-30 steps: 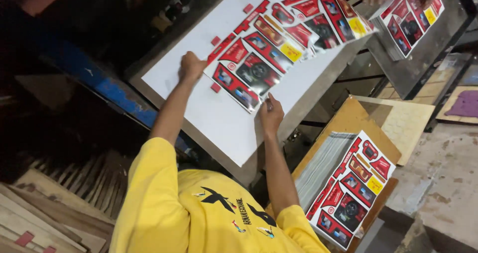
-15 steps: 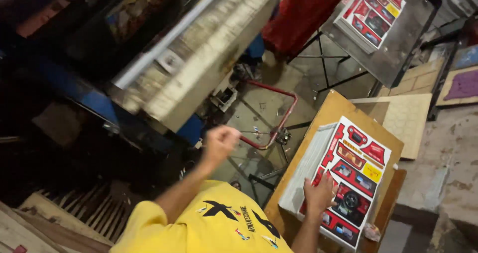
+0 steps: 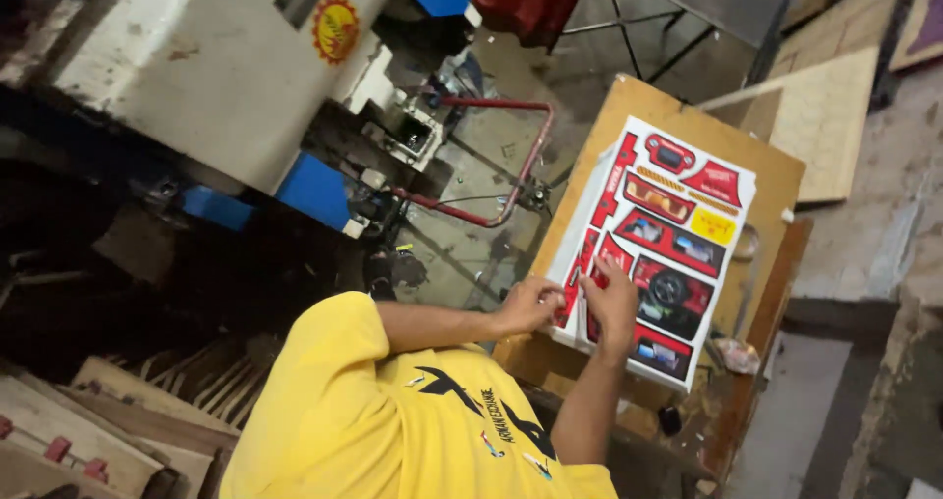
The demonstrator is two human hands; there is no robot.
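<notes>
A stack of white printed sheets (image 3: pixel 678 224) with red and yellow panels lies on a wooden board (image 3: pixel 629 106) to my right. My left hand (image 3: pixel 528 305) is curled at the stack's near-left edge, fingers pinching the top sheet's corner. My right hand (image 3: pixel 611 298) rests flat on the top sheet just beside it, fingers apart. My yellow shirt (image 3: pixel 393 420) fills the bottom of the view.
A large white machine body (image 3: pixel 206 77) with blue parts (image 3: pixel 314 190) stands at upper left. A red bent pipe (image 3: pixel 491 155) runs over the stained floor between machine and board. Wooden boards (image 3: pixel 825 126) lie at upper right, wooden pallets (image 3: pixel 118 411) at lower left.
Both hands left the sheet on the white machine table and came down to the stack on the wooden board. The view swung away from the table toward the floor and the stack.
</notes>
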